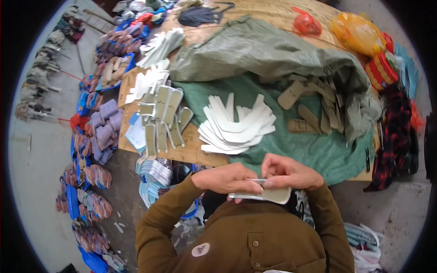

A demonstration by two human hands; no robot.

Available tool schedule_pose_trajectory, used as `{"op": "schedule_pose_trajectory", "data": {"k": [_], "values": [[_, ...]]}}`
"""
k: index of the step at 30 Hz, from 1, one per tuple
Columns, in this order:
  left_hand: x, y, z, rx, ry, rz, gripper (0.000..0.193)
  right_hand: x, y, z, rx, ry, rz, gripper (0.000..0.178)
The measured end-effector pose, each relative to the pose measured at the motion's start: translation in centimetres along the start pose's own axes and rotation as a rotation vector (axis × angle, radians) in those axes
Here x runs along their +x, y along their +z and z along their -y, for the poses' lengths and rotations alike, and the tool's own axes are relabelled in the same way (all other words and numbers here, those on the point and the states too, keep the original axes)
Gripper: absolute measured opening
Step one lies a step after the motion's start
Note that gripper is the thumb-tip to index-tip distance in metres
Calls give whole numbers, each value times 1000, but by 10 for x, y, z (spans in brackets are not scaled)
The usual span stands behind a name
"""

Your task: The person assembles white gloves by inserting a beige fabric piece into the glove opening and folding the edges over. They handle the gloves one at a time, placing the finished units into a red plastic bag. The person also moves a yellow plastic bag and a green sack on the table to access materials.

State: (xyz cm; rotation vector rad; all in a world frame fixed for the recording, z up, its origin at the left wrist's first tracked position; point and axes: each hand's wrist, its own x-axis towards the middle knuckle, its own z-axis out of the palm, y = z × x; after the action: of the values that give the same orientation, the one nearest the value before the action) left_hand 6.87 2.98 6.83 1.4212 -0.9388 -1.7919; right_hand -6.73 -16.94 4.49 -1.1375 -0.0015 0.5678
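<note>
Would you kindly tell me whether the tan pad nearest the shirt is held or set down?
Held: the left hand and right hand both grip the tan pad before the shirt.

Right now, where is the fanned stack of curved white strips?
In the head view, the stack lies near centre, partly on green sheeting, beyond the left hand and right hand, right of the flat olive pieces with white edges.

Here's the wooden surface (190,154), and a green sack (314,159) sprawls right across its middle, with a fan of white strips (236,132) straddling sack and bare wood! On the left, olive pieces (161,103) pile up; along the far side, dark cloth (198,16) and a red bag (307,23).
</note>
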Motion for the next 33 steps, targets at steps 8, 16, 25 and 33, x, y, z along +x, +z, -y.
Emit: {"op": "schedule_pose_trajectory", "data": {"k": [8, 16, 25, 33], "values": [[9, 21, 29, -216, 185, -235, 26, 2, -4, -16, 152, -119, -202, 18], [25, 49, 27, -343, 239, -530, 26, 5, -13, -11, 94, -194, -305, 16], [62, 67, 34, -309, 432, -828, 30, 33, -9, -48, 53, -518, -772, 43], [60, 47, 39, -866, 321, -581, 47, 53, 29, -51, 8, -697, -661, 64]]}}
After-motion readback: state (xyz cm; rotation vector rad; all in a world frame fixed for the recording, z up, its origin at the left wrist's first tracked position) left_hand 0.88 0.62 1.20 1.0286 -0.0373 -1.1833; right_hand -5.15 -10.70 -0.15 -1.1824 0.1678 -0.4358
